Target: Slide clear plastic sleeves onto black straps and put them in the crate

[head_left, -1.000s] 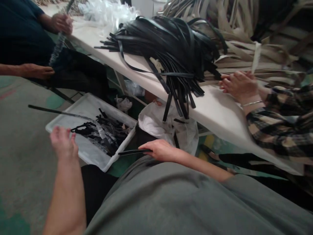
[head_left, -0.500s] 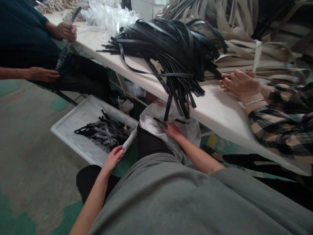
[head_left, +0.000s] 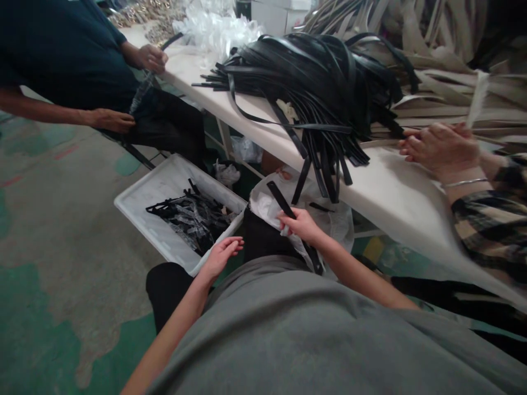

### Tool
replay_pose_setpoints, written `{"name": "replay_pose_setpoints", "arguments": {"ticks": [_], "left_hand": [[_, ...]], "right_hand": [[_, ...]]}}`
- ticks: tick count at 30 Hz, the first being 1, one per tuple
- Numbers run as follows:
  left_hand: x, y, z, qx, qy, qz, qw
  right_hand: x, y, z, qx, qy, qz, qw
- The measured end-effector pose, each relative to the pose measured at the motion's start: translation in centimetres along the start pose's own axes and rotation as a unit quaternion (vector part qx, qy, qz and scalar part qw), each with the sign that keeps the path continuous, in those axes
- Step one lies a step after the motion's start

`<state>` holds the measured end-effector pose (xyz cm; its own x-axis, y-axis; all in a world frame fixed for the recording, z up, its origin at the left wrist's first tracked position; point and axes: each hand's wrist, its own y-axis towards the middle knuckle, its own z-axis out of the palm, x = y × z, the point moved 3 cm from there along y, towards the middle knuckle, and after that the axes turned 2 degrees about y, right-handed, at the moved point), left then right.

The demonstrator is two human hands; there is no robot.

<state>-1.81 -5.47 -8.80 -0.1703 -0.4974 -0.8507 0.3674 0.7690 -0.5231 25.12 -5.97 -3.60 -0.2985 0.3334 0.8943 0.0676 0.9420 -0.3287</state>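
My right hand [head_left: 302, 224] is closed around a black strap [head_left: 280, 198], holding it at a slant above a white sack [head_left: 343, 222]. The strap's lower end hangs below my wrist, and a scrap of whitish plastic shows at my fingertips. Held out loosely, my left hand [head_left: 224, 255] is open with nothing in it, beside the near right corner of a white plastic crate [head_left: 134, 197]. Inside that crate lies a heap of black straps [head_left: 189, 214], some in clear wrapping. Another dark strip [head_left: 321, 207] rests on the sack.
A large bundle of black straps [head_left: 304, 77] lies on the white table [head_left: 370, 181], its ends overhanging the edge. Beige straps [head_left: 440, 104] are piled behind. One co-worker's hands [head_left: 444, 151] are at the right; another's hands [head_left: 150, 57] hold a wrapped strap at the left.
My right hand has lifted the black strap up out of the sack. My left hand has let go of the crate's rim and moved right. The view has shifted left.
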Motion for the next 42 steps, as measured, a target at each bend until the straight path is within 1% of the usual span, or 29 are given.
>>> {"name": "replay_pose_setpoints", "arguments": {"ticks": [1,3,5,6,8,10,12,15,17,19,20,23,25,27,29,31,35,39,42], "left_hand": [[-1.0,0.0,1.0,0.029,-0.023,0.008,0.999],[-3.1,0.0,2.9,0.093,-0.100,0.018,0.991],[-5.1,0.1,4.2,0.139,-0.190,0.029,0.971],[-6.1,0.1,4.5,0.152,-0.229,0.038,0.961],[-7.8,0.1,4.4,0.155,-0.283,0.065,0.944],[-9.1,0.0,3.6,0.127,-0.317,0.089,0.936],[-9.7,-0.3,2.4,0.087,-0.341,0.098,0.931],[-10.0,-0.8,0.5,0.039,-0.371,0.094,0.923],[-10.0,-1.1,-0.8,-0.003,-0.391,0.095,0.916],[-10.2,-1.5,-2.0,-0.046,-0.400,0.107,0.909],[-10.4,-1.7,-2.4,-0.057,-0.397,0.116,0.909],[-11.1,-2.3,-3.3,-0.048,-0.361,0.142,0.921],[-11.2,-2.7,-3.3,-0.025,-0.321,0.135,0.937],[-10.8,-2.9,-2.9,0.011,-0.274,0.106,0.956],[-10.1,-3.0,-2.6,0.044,-0.228,0.079,0.969],[-9.5,-3.0,-2.4,0.054,-0.195,0.071,0.977],[-9.2,-2.7,-2.8,0.023,-0.150,0.092,0.984],[-9.6,-2.5,-3.8,-0.035,-0.132,0.133,0.982],[-9.3,-2.7,-4.3,-0.070,-0.138,0.146,0.977]], "right_hand": [[1.2,-0.2,0.5,0.028,0.072,-0.011,0.997],[3.6,-0.4,1.8,0.094,0.146,-0.033,0.984],[5.6,-0.4,3.2,0.149,0.160,-0.049,0.975],[6.3,-0.4,3.9,0.169,0.153,-0.055,0.972],[7.3,0.0,5.3,0.195,0.128,-0.070,0.970],[7.9,0.3,6.6,0.210,0.093,-0.091,0.969],[8.3,0.5,7.8,0.218,0.057,-0.117,0.967],[8.5,0.6,9.4,0.222,0.021,-0.152,0.963],[8.5,0.5,10.3,0.228,0.011,-0.173,0.958],[8.4,0.7,10.9,0.223,0.024,-0.169,0.960],[8.4,0.9,11.0,0.214,0.042,-0.150,0.964],[8.6,1.9,11.1,0.200,0.115,-0.064,0.971],[9.1,2.8,11.3,0.232,0.144,-0.035,0.961],[9.7,3.7,11.6,0.260,0.144,-0.031,0.954],[10.4,4.6,12.0,0.258,0.132,-0.036,0.956],[11.1,5.3,12.4,0.246,0.132,-0.048,0.959],[12.9,6.1,12.6,0.223,0.129,-0.095,0.961],[14.2,7.1,11.8,0.168,0.060,-0.167,0.970],[14.6,8.1,11.0,0.120,0.023,-0.193,0.974]]}}
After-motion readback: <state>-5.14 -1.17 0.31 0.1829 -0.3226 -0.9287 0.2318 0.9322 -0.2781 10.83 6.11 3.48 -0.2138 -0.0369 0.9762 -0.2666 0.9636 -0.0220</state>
